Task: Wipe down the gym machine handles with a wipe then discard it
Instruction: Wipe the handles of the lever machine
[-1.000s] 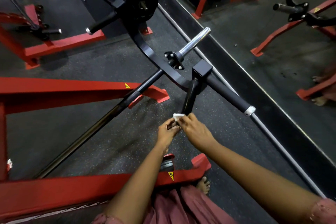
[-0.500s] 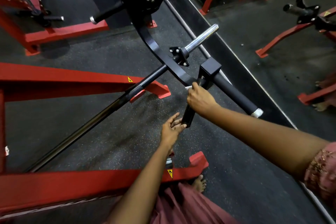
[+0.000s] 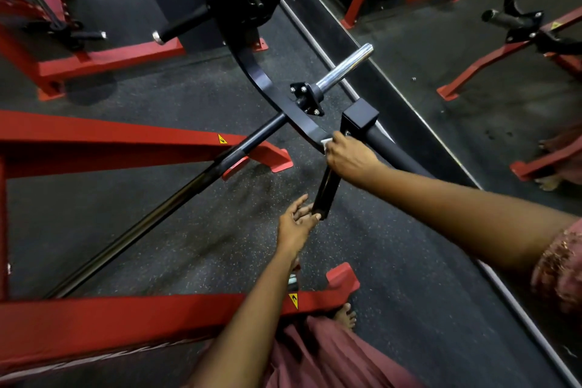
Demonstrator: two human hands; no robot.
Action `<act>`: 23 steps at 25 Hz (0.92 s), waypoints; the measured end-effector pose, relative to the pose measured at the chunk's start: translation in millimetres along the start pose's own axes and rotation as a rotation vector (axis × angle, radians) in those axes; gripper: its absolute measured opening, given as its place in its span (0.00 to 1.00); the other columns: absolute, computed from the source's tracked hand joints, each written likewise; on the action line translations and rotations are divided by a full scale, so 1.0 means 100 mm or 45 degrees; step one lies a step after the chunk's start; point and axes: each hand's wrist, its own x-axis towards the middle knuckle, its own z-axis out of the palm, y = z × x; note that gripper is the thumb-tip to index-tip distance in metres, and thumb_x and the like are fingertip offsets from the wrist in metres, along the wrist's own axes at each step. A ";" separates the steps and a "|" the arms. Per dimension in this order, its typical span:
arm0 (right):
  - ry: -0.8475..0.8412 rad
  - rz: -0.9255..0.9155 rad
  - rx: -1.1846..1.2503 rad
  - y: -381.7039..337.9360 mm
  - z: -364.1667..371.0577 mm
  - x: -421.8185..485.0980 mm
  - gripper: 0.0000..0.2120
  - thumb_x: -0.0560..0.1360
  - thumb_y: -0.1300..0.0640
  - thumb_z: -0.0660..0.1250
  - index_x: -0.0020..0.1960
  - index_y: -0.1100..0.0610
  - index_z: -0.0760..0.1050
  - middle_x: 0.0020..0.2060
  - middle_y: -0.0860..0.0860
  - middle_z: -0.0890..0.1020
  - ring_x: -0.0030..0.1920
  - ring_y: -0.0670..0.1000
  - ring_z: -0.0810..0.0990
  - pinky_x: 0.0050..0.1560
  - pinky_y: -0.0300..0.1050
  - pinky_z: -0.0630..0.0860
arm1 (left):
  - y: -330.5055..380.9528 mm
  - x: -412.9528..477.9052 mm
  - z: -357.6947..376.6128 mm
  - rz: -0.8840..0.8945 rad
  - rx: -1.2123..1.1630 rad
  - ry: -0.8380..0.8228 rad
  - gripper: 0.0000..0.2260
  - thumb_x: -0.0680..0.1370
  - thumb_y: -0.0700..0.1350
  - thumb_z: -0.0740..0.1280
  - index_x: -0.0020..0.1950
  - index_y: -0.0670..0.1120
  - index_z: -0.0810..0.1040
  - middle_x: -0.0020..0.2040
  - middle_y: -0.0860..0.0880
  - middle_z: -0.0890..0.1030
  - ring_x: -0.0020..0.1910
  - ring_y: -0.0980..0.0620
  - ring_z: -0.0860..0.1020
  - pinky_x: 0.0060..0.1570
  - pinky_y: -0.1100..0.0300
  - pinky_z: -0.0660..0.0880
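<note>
Looking down through the head camera, I see my right hand [image 3: 349,156] curled round the top of the short black metal handle [image 3: 327,190], fingers clamping a small white wipe [image 3: 326,143] against it, one corner showing just past the fingertips. My left hand [image 3: 297,224] has loose, nearly straight fingers touching the handle's lower end, gripping nothing. A red steel frame beam [image 3: 126,321] passes beneath my left forearm.

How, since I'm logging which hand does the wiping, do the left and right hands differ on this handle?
The right hand curls around the black handle near its top, just below the square bracket; the left hand touches the handle's lower end with fairly straight fingers. The right hand presses a white wipe against the handle; the left hand holds nothing. Both are on the same handle.
</note>
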 end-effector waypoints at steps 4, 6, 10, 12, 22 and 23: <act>-0.112 0.056 -0.134 -0.19 0.01 -0.01 0.15 0.78 0.57 0.58 0.62 0.60 0.72 0.59 0.59 0.73 0.60 0.57 0.68 0.57 0.47 0.71 | 0.03 -0.01 0.01 -0.022 -0.028 0.017 0.24 0.74 0.30 0.65 0.69 0.42 0.68 0.60 0.40 0.77 0.53 0.51 0.77 0.56 0.58 0.74; -0.142 -0.034 -0.157 -0.46 0.00 -0.09 0.14 0.78 0.58 0.58 0.61 0.61 0.72 0.58 0.60 0.74 0.59 0.58 0.69 0.59 0.48 0.69 | 0.04 -0.02 0.02 -0.022 -0.053 0.015 0.24 0.74 0.29 0.64 0.69 0.42 0.67 0.58 0.39 0.78 0.52 0.50 0.77 0.53 0.59 0.75; -0.037 -0.186 -0.080 -0.70 0.06 -0.21 0.16 0.79 0.62 0.51 0.59 0.65 0.72 0.56 0.62 0.75 0.59 0.60 0.70 0.62 0.50 0.67 | 0.10 -0.03 0.00 -0.032 -0.097 -0.003 0.24 0.75 0.27 0.62 0.69 0.39 0.65 0.43 0.45 0.77 0.43 0.55 0.76 0.42 0.69 0.76; 0.023 -0.220 -0.001 -0.75 0.13 -0.25 0.16 0.79 0.63 0.51 0.59 0.64 0.73 0.56 0.60 0.76 0.58 0.59 0.71 0.62 0.49 0.67 | 0.12 -0.03 -0.03 -0.039 -0.084 -0.044 0.23 0.75 0.27 0.62 0.69 0.40 0.66 0.43 0.44 0.76 0.44 0.54 0.75 0.43 0.68 0.77; 0.826 1.549 2.549 -0.32 0.45 -0.12 0.19 0.78 0.67 0.55 0.65 0.54 0.72 0.58 0.51 0.78 0.46 0.46 0.77 0.45 0.33 0.71 | 0.28 0.11 0.06 0.123 0.322 -0.072 0.16 0.76 0.37 0.66 0.63 0.46 0.74 0.53 0.47 0.80 0.54 0.53 0.76 0.58 0.57 0.71; 0.861 1.542 2.639 -0.35 0.43 -0.04 0.19 0.78 0.67 0.55 0.66 0.56 0.71 0.61 0.52 0.77 0.55 0.48 0.76 0.53 0.34 0.70 | 0.28 0.13 0.07 0.151 0.353 -0.063 0.16 0.76 0.36 0.66 0.62 0.46 0.75 0.53 0.47 0.80 0.53 0.53 0.77 0.58 0.57 0.72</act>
